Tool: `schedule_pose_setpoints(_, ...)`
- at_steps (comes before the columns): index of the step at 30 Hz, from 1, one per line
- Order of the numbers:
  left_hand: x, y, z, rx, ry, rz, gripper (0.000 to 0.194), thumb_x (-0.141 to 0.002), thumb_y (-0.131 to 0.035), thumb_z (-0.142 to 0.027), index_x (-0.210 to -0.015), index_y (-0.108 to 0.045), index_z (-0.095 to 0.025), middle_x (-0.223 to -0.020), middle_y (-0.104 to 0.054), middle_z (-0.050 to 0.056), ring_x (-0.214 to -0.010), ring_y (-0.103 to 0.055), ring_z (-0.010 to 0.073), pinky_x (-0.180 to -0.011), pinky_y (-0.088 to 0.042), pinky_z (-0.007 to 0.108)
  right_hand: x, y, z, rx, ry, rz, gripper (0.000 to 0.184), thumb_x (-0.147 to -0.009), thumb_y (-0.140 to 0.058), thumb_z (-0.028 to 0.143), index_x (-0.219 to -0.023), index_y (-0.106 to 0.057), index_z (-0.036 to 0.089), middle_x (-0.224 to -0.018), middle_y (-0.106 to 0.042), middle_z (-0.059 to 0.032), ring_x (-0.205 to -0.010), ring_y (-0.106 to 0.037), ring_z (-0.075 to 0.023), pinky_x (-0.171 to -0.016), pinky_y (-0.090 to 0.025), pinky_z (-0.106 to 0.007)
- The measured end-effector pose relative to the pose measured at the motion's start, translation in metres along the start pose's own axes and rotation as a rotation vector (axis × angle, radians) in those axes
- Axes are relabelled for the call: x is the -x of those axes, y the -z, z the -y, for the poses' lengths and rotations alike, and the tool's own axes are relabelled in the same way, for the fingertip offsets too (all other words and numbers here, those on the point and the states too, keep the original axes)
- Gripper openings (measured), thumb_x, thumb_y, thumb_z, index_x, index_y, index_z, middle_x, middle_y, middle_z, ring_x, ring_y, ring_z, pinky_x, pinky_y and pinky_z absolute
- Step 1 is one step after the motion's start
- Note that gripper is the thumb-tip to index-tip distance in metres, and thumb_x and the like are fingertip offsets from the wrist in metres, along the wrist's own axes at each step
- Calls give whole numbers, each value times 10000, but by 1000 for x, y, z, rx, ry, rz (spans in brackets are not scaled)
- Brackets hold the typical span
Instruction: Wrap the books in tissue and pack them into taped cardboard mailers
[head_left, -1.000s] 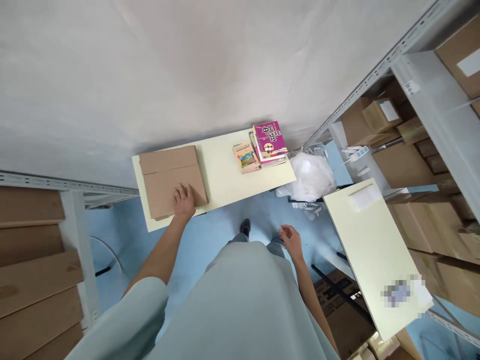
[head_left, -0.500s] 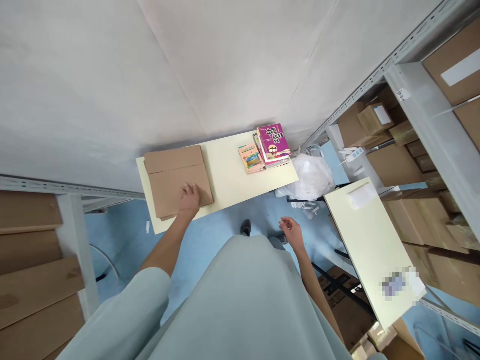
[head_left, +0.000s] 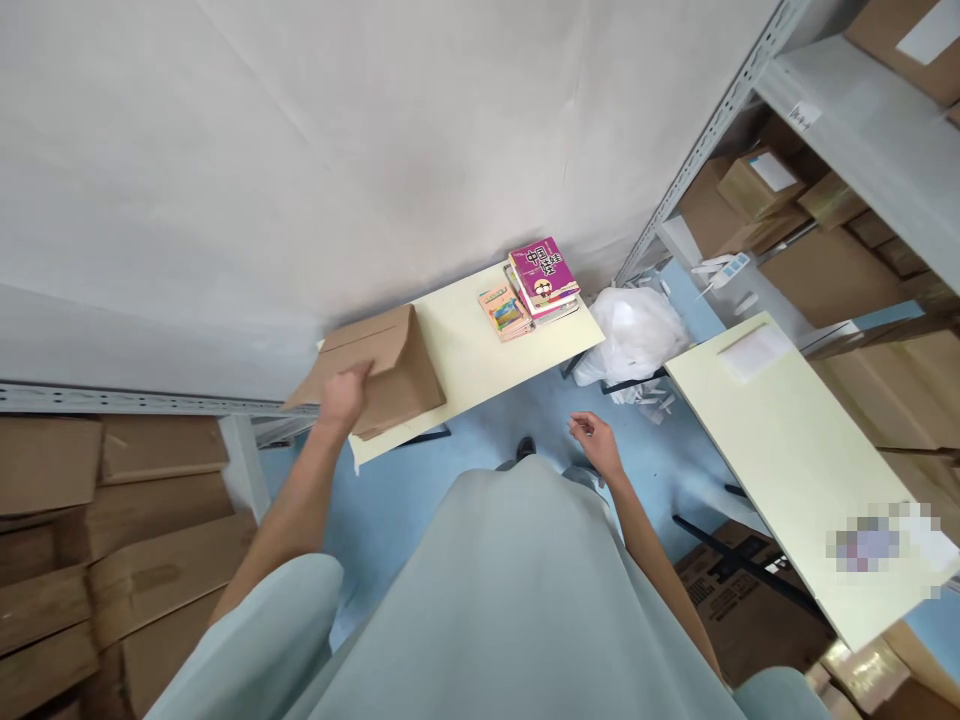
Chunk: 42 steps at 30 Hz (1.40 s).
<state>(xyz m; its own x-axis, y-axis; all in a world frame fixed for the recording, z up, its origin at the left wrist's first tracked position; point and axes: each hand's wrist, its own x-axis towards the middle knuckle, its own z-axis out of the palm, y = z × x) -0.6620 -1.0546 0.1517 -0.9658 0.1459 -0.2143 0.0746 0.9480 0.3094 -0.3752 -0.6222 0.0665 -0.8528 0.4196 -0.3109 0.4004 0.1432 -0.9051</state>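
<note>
My left hand is closed on the near edge of a folded brown cardboard box at the left end of a pale yellow table. The box is tilted, its gripped edge raised. More flat cardboard lies beneath it on the tabletop. The fingertips are partly hidden by the cardboard. My right hand hangs over the floor in front of the table, fingers loosely bent and apart, with nothing in it. At the table's right end are a stack of books with a purple cover on top and some smaller orange booklets.
A white plastic bag sits beyond the table's right end. To the right stands a second pale table with a blurred item on it. Shelves with cardboard boxes line the right and the left. A grey-white wall rises behind.
My left hand lay on top of the cardboard; now it grips an edge and has raised and tilted the box. The view has shifted somewhat. My right hand still hangs with nothing in it.
</note>
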Motion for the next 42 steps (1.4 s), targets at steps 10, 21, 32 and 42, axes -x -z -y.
schedule_pose_setpoints(10, 37, 104, -71, 373, 78, -263, 494, -946, -693, -503, -1159, -761, -62, -1205, -827, 154, -1162, -737, 306, -1016, -603, 410, -15, 22, 5, -131, 88, 14, 446, -882, -721, 645, -1040, -786, 233, -1011, -820, -111, -952, -776, -304, -932, -633, -481)
schedule_pose_setpoints(21, 41, 32, -299, 849, -118, 461, 767, -579, -962, -729, -1053, -802, -148, -1068, -841, 173, -1083, -799, 392, -975, -660, 525, -26, 191, 23, -355, 126, -261, 655, -790, -865, 683, -1263, -746, 244, -1347, -769, -134, -1244, -728, -324, -1084, -605, -501)
schedule_pose_setpoints(32, 62, -103, -584, 684, -467, 849, 726, -595, -955, -728, -1037, -828, -167, -1043, -851, 154, -1172, -769, 422, -1049, -617, 567, 69, 391, -35, -452, 136, -559, 513, -857, -803, 728, -998, -752, 237, -1025, -836, -76, -1001, -786, -299, -937, -637, -442)
schedule_pose_setpoints(42, 98, -229, -726, 616, -703, 1069, 832, -712, -903, -480, -1460, -657, -213, -1438, -737, 136, -1399, -655, 362, -1207, -514, 506, 121, 446, -97, -198, -111, -929, 549, -923, -702, 666, -1247, -674, 224, -1236, -781, -162, -1153, -733, -360, -1053, -583, -525)
